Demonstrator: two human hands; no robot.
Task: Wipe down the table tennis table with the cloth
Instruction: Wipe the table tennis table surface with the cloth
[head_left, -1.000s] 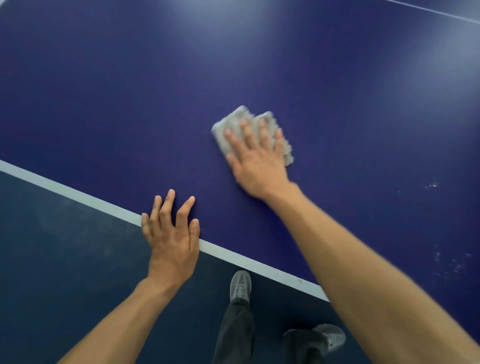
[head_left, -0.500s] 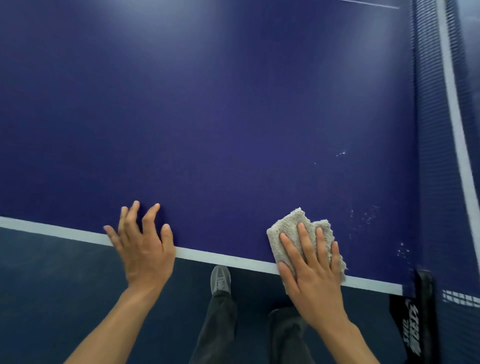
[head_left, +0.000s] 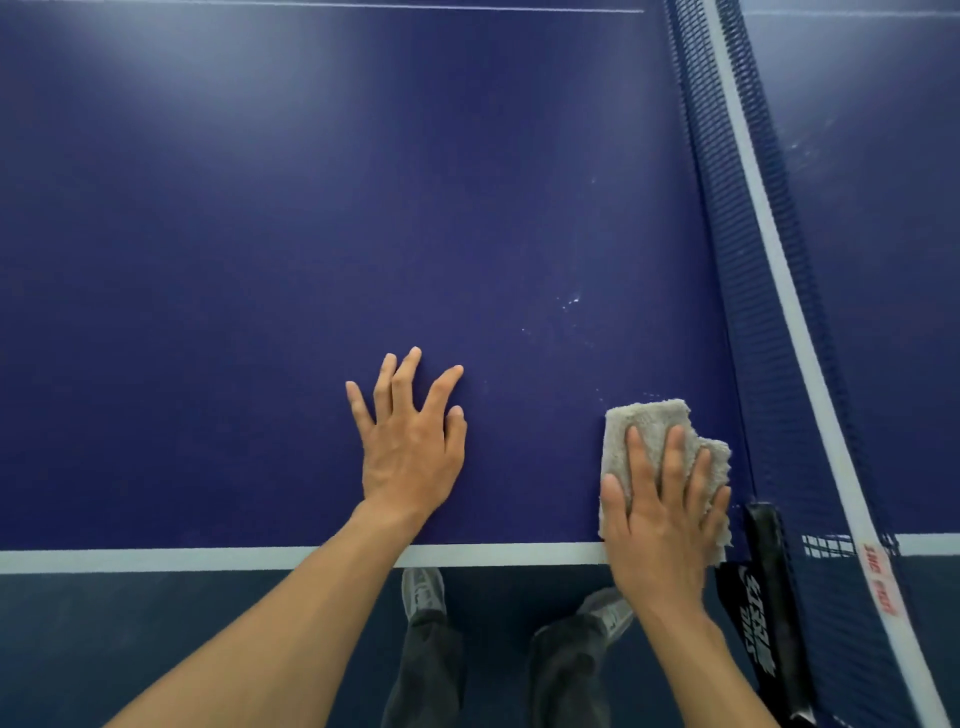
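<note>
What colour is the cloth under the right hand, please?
Light grey; the cloth shows best in the head view.

Dark blue-grey floor (head_left: 156, 649) below near edge of table (head_left: 260, 260), plain and matte. Soft pale glare spreads over far left part of tabletop. Blue net (head_left: 717, 208) with white top band crosses at right. Black net clamp (head_left: 777, 597) with white lettering sits at near edge.

Bare forearms (head_left: 291, 623); dark grey trousers (head_left: 426, 670) over grey trainers (head_left: 423, 592) (a matching pair)
</note>
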